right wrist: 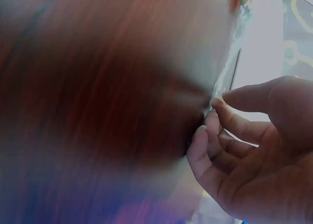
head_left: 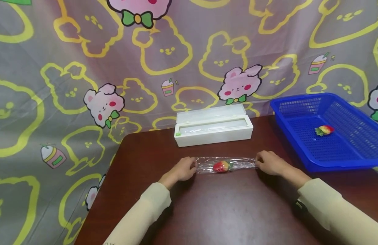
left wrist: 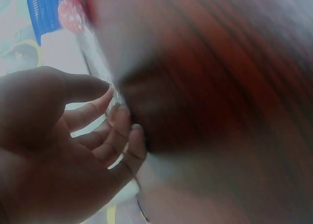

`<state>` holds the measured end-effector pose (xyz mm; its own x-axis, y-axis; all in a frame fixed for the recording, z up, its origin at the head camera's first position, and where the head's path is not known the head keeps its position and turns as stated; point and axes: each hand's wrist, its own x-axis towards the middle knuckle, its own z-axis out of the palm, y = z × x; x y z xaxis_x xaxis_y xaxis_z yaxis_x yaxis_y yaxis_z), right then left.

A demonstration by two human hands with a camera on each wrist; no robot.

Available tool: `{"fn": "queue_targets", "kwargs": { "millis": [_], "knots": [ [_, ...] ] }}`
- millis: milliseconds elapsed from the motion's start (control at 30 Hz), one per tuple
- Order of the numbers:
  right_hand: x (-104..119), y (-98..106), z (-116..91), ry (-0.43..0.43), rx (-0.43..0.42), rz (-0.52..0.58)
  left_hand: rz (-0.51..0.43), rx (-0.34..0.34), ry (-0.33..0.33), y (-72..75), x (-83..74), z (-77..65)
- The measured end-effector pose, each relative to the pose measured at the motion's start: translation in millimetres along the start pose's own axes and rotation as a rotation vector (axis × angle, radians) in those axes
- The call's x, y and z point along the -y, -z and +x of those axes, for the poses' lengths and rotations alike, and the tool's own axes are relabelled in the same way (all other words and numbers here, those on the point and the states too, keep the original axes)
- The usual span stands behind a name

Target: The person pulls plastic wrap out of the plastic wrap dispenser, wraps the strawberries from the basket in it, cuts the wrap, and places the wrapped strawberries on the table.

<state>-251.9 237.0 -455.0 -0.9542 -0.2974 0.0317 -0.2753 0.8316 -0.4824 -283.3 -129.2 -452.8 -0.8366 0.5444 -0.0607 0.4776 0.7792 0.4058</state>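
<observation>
A red and yellow strawberry (head_left: 221, 166) with green leaves lies wrapped in clear plastic film (head_left: 242, 163) low over the brown table. My left hand (head_left: 186, 168) pinches the film's left end between thumb and fingers; in the left wrist view the left hand (left wrist: 73, 136) has its thumb tip against the index finger. At the opposite end my right hand (head_left: 270, 162) pinches the film the same way. The right wrist view shows that right hand (right wrist: 254, 141) with thumb and index tip meeting on the film. The film stretches nearly straight between both hands.
Behind the film stands a white cling-film box (head_left: 215, 135) with its lid raised. A blue plastic basket (head_left: 294, 146) sits at the right, holding another strawberry (head_left: 324, 130). A patterned curtain (head_left: 189, 68) hangs behind the brown table (head_left: 216, 211).
</observation>
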Motion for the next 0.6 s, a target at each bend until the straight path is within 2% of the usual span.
{"fn": "queue_targets", "kwargs": {
  "millis": [133, 300, 467, 600],
  "knots": [
    [-4, 7, -8, 0.018, -0.006, -0.025, 0.002, 0.004, -0.026, 8.5, 7.4, -13.6],
    [-1, 13, -14, 0.136, -0.07, -0.038, 0.017, -0.001, -0.133, 16.6, 10.9, -26.9],
    [3, 8, -12, 0.24, -0.061, -0.105, 0.15, -0.019, -0.162, 14.9, 7.8, -25.2],
    [3, 0, -11, 0.294, -0.07, -0.164, 0.267, -0.069, -0.187, 10.7, 8.5, -20.6]
  ]
}}
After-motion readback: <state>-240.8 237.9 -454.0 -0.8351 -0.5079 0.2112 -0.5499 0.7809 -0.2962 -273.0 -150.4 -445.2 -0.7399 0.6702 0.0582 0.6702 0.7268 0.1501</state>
